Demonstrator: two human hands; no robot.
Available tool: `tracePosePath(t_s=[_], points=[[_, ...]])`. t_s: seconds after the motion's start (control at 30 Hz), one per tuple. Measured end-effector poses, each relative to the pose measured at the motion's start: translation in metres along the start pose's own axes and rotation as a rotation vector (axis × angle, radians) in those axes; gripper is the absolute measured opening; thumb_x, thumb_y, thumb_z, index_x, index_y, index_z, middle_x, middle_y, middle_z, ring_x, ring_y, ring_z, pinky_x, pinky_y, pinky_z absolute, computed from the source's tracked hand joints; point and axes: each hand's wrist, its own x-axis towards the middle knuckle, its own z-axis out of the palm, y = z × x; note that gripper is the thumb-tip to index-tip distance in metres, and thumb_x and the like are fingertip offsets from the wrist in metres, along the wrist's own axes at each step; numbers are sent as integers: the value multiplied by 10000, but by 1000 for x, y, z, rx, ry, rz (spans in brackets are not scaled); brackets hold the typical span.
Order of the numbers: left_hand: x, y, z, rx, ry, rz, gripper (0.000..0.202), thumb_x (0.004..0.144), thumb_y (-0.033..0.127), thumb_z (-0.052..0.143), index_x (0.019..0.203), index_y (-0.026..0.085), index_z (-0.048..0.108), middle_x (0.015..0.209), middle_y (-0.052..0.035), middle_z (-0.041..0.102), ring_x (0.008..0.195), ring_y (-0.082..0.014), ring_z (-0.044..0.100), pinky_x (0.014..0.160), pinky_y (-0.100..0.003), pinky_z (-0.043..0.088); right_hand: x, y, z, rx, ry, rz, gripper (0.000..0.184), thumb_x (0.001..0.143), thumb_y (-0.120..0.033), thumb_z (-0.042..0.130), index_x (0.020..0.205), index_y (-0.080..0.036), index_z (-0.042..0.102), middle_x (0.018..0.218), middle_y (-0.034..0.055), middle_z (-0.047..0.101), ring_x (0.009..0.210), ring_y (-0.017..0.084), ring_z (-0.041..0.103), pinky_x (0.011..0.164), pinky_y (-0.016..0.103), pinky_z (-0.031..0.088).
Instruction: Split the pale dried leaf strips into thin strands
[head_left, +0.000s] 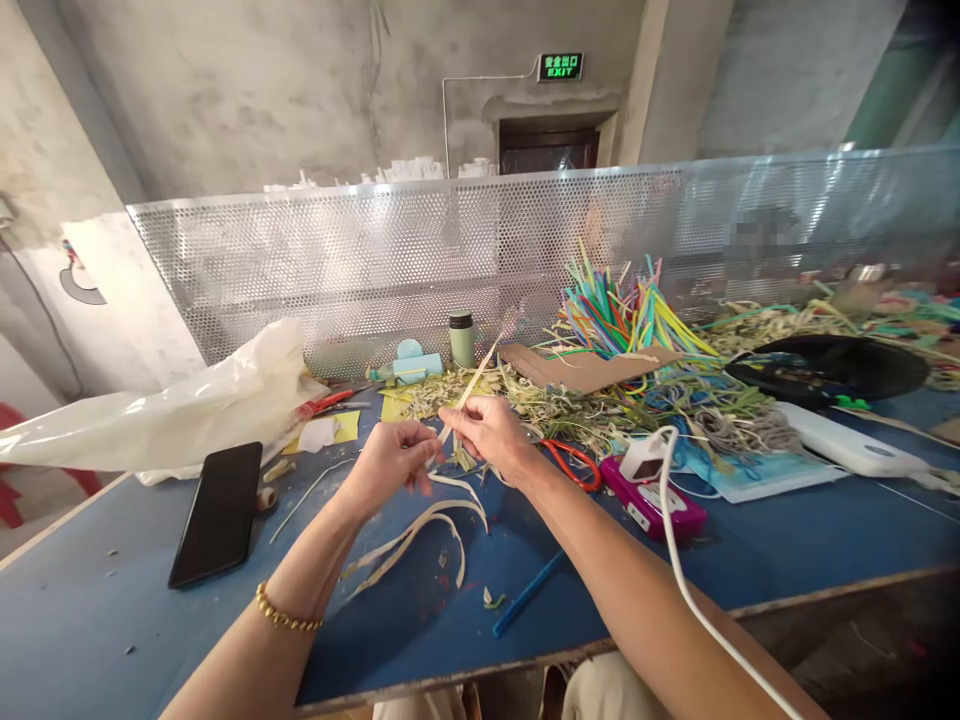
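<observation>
Both hands meet over the middle of the blue table. A pale flat strip slants up and away from between them, its far end blurred. My right hand pinches the strip near its lower part. Close beside it, my left hand has its fingers closed at the strip's lower end; its fingertips are partly hidden. Below the hands, several loose pale strips curve across the tabletop. Nearer the front edge lies a blue stick.
A black phone and a plastic bag lie left. Behind are a green bottle, cardboard, coloured strips and a perforated metal screen. Right are orange-handled scissors, a purple box and a white cable.
</observation>
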Motion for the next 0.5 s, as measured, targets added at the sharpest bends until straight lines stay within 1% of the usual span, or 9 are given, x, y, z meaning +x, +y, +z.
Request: tracePosePath(t_s=[0.07,0.1,0.13,0.2,0.27,0.37,0.5], points=[[1,-1,1,-54,11,8,240,762,373,661,692,145,635,574,-34,660,501,-160,646,459,-234,460,1,0,-1,37,26,10,445,792,-545,651,588,-176,507,418,-59,457,327,53,366,340,191,261],[2,-2,1,-70,28,27,221,753,355,670,695,144,637,620,-46,682,554,-168,667,509,-249,492,1,0,-1,72,34,22,444,802,-555,633,606,-175,513,443,-58,470,327,50,364,332,189,259],[3,-3,1,-80,49,51,205,750,341,673,701,145,640,640,-51,693,587,-170,673,554,-261,511,0,-1,-1,108,32,34,443,810,-568,614,629,-174,525,470,-54,487,330,50,369,324,188,259],[4,-4,1,-83,88,87,177,756,320,664,714,149,641,637,-49,698,606,-166,664,605,-276,523,-1,-2,-1,145,-15,45,441,813,-585,600,672,-171,547,499,-49,512,340,55,391,318,184,269],[5,-5,1,-67,118,93,159,765,304,646,709,155,634,621,-41,693,597,-161,649,610,-278,517,-2,-4,-1,125,-72,25,417,795,-566,637,692,-170,559,471,-57,501,344,59,400,328,180,282],[4,-3,1,-44,140,94,146,776,284,625,699,160,629,599,-26,678,591,-156,632,614,-273,502,-5,-7,1,106,-90,7,371,775,-491,684,654,-168,546,428,-71,463,339,56,391,341,179,287],[-1,4,5,-58,131,156,256,815,374,630,676,159,623,579,-19,645,569,-141,592,601,-264,468,-9,-12,2,256,-133,65,329,797,-423,639,626,-155,557,536,-37,533,376,53,426,342,183,295]])
